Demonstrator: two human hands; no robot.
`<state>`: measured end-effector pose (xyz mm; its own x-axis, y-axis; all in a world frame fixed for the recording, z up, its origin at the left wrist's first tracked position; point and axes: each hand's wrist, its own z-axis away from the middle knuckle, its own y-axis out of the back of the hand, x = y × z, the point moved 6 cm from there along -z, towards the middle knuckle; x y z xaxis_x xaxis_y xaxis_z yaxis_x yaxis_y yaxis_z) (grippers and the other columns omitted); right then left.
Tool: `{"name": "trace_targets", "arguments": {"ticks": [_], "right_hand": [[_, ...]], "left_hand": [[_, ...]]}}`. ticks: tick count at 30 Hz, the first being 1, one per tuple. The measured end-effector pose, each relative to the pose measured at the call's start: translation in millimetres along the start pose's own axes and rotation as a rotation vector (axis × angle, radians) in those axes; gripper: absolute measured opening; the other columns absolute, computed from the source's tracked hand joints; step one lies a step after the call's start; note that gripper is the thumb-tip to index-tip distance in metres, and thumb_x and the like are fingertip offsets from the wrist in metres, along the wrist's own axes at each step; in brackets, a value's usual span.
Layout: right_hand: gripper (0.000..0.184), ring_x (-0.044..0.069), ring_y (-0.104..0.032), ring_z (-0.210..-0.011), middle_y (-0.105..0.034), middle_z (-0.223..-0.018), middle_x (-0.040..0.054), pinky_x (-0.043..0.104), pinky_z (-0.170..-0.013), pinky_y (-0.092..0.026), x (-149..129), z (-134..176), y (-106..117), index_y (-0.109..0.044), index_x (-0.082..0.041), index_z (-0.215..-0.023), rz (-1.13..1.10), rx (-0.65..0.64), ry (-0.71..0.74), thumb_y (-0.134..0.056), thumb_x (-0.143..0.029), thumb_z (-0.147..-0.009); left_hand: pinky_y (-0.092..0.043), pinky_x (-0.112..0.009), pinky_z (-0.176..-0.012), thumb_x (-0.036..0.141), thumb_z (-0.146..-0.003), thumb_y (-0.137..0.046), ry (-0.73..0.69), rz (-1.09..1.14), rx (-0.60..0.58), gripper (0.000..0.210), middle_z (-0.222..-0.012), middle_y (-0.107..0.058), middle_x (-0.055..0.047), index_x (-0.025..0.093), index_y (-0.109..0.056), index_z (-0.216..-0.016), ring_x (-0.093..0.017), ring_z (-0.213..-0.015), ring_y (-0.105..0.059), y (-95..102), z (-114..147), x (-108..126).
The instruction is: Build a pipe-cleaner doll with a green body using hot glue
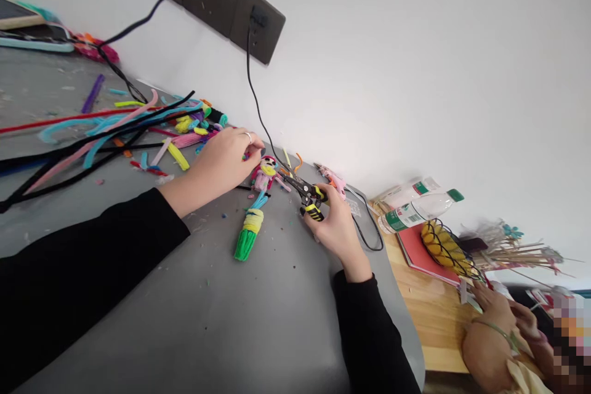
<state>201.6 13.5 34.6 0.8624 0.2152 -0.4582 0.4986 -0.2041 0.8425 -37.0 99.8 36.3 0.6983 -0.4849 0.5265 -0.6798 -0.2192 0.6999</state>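
My right hand grips a pair of wire strippers with black and yellow handles. Their jaws point left, close to the arm of a small pipe-cleaner doll. The doll has a pink body, a red-edged head and blue legs, and lies on the grey table. A green and yellow pipe-cleaner pot lies at its feet. With fingers curled together, my left hand is right beside the doll's head. Whatever its fingertips pinch is hidden.
Loose pipe cleaners and cut scraps spread over the table's left. A pink glue gun lies by the wall, its cord trailing right. Farther right are plastic bottles, a fruit basket, a red folder and another person's hands.
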Motion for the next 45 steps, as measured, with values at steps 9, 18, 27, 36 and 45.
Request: {"name": "trace_targets", "arguments": {"ticks": [9,18,27,36,45], "right_hand": [[0.046,0.03,-0.065,-0.115,-0.07,-0.122,0.0099,0.048,-0.105,-0.049,14,3,0,-0.062,-0.021,-0.122,0.091,-0.125,-0.045,-0.073,-0.035,-0.079],[0.05,0.03,-0.061,-0.122,-0.066,-0.125,0.009,0.047,-0.108,-0.049,18,5,-1,-0.066,-0.023,-0.128,0.11,-0.151,0.024,-0.079,-0.041,-0.082],[0.037,0.033,-0.062,-0.119,-0.066,-0.125,0.0205,0.043,-0.103,-0.047,76,-24,34,-0.066,-0.01,-0.122,0.455,0.212,-0.468,-0.049,-0.034,-0.101],[0.04,0.037,-0.062,-0.12,-0.069,-0.122,0.0251,0.04,-0.099,-0.045,97,-56,8,-0.068,-0.008,-0.113,0.565,0.093,-0.591,-0.059,-0.043,-0.097],[0.037,0.033,-0.068,-0.111,-0.068,-0.12,0.0215,0.037,-0.089,-0.049,75,-45,20,-0.062,-0.011,-0.113,0.556,0.158,-0.591,-0.057,-0.043,-0.094]], "left_hand": [[-0.04,-0.033,-0.062,0.029,-0.092,-0.056,0.058,-0.01,-0.294,0.02,-0.085,-0.075,-0.006,0.02,-0.067,-0.079,-0.024,-0.077,-0.068,-16.5,10,10],[-0.035,-0.033,-0.058,0.023,-0.092,-0.052,0.076,-0.044,-0.229,0.03,-0.08,-0.075,-0.004,0.019,-0.072,-0.113,-0.023,-0.067,-0.063,-9.3,9,9],[-0.044,-0.031,-0.065,0.028,-0.091,-0.048,0.066,0.11,-0.11,0.039,-0.072,-0.07,-0.002,0.018,-0.069,-0.121,-0.023,-0.068,-0.066,-0.7,8,22],[-0.039,-0.032,-0.059,0.033,-0.093,-0.039,0.024,0.092,-0.198,0.046,-0.053,-0.053,0.002,0.017,-0.072,-0.121,-0.022,-0.054,-0.058,-13.9,12,25],[-0.036,-0.031,-0.057,0.032,-0.093,-0.038,-0.003,0.052,-0.19,0.046,-0.049,-0.048,0.003,0.018,-0.073,-0.12,-0.021,-0.052,-0.055,-15.7,12,26]]}}
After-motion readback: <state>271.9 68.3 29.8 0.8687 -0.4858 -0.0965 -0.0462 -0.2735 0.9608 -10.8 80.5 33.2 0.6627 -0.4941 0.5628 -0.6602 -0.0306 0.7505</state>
